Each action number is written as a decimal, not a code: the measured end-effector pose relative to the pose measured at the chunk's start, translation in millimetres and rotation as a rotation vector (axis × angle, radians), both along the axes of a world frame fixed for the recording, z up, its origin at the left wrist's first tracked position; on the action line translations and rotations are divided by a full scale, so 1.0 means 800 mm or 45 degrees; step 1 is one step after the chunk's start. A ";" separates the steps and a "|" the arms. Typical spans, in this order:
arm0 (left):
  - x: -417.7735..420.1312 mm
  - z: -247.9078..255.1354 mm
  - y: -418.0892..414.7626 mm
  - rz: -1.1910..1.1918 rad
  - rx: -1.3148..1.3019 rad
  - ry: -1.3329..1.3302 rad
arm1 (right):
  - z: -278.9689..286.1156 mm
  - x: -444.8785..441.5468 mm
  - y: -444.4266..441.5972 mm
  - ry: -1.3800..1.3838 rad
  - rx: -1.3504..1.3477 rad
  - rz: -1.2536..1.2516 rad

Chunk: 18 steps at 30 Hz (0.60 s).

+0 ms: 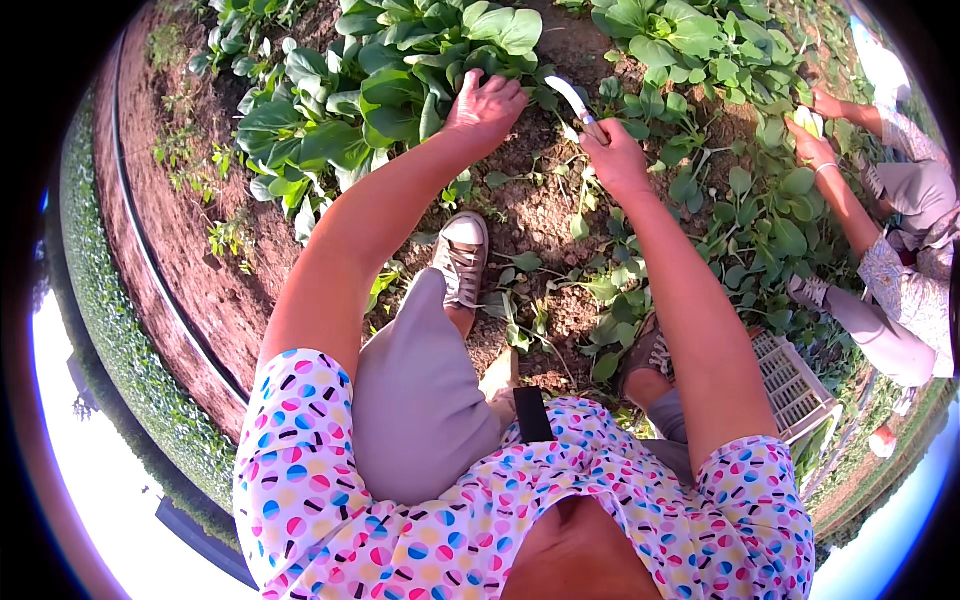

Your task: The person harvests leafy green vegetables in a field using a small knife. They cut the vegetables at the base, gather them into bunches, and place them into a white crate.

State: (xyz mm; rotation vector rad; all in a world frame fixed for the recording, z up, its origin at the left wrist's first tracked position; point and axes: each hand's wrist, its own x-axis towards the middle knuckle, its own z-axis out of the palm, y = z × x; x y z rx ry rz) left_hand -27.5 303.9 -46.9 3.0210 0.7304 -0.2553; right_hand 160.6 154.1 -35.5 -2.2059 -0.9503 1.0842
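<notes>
My left hand (487, 109) reaches into the lower leaves of a bok choy-like leafy green plant (397, 97) growing in the soil. Its fingers are bent against the foliage, and the leaves partly hide what they touch. In my right hand (619, 161) is a small curved knife (574, 97) with a pale blade and a short handle. The blade points up and left, beside the plant and apart from my left hand. Below both hands, cut leaves (525, 262) lie scattered over the brown soil (544, 206).
More leafy greens (667, 34) grow at the upper right. A co-worker (911, 285) crouches at the right, holding a pale-stemmed vegetable (808, 121). Behind my right arm stands a plastic crate (795, 382). A dark irrigation hose (142, 240) runs along the left. My shoe (461, 251) is near the plants.
</notes>
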 end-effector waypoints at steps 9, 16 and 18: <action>-0.005 -0.017 0.007 0.062 0.032 -0.160 | -0.030 -0.004 0.034 -0.540 -0.044 0.299; 0.005 -0.026 0.020 0.133 0.064 -0.189 | -0.026 -0.017 0.042 -0.395 -0.235 0.322; 0.008 -0.028 0.024 0.163 0.069 -0.181 | -0.019 -0.019 0.039 -0.446 -0.254 0.398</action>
